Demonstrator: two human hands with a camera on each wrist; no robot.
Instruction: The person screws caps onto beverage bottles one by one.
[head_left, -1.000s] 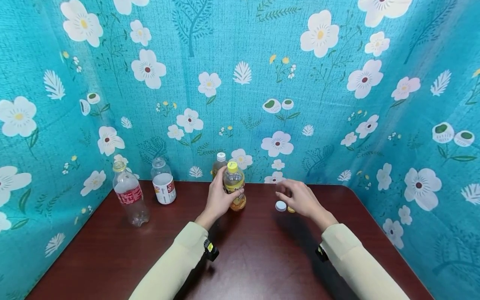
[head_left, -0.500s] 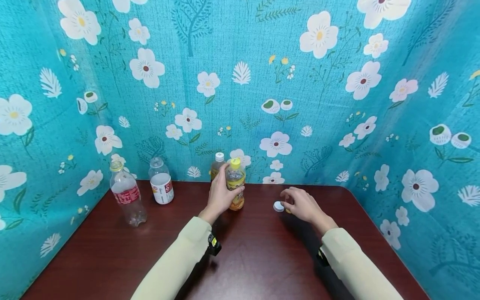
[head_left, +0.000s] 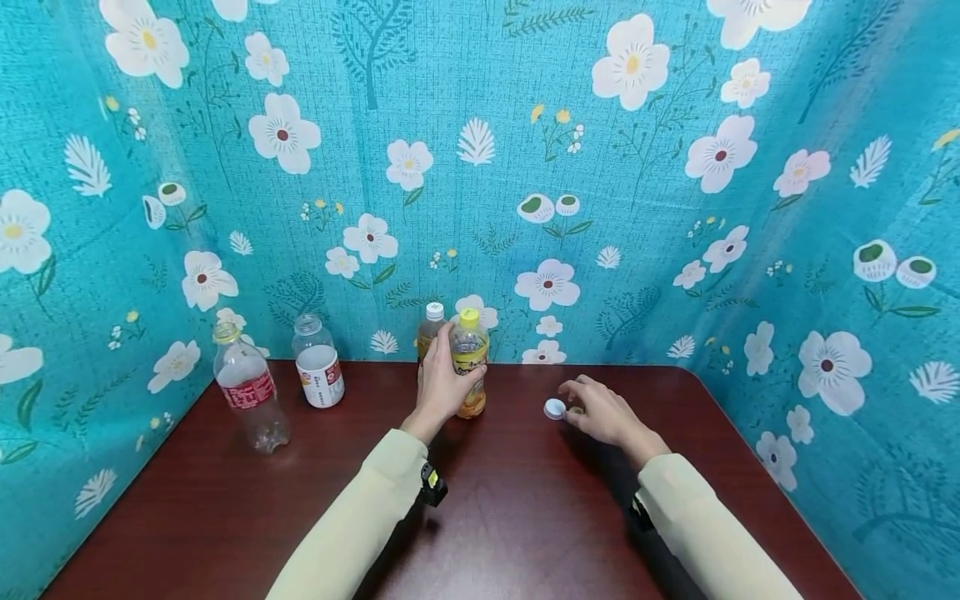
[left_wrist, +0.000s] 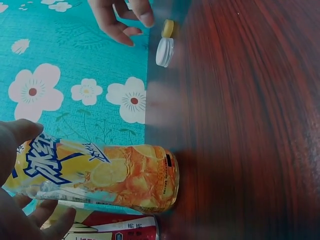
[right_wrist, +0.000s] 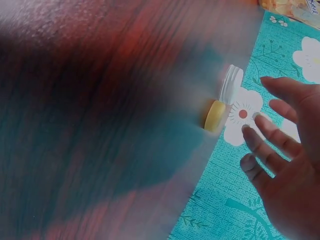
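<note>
The held bottle (head_left: 470, 358) has a yellow cap (head_left: 468, 319), the turquoise cloth (head_left: 480, 75) white flowers (head_left: 632, 63).

The counter (head_left: 502, 508) looks like polished wood, smooth and dark-grained with a glossy sheen. Behind it, the curtain (head_left: 480, 192) is matt cloth with a visible weave. The yellow-capped bottle (head_left: 469, 367) is clear, shiny plastic; the red-labelled bottle (head_left: 252, 396) and white-labelled bottle (head_left: 318, 367) look like glossy clear plastic too. The white lid (right_wrist: 231, 85) appears smooth plastic with a ridged side, the yellow lid (right_wrist: 215, 116) duller plastic. The sleeves (head_left: 360, 512) are matt cloth.
</note>
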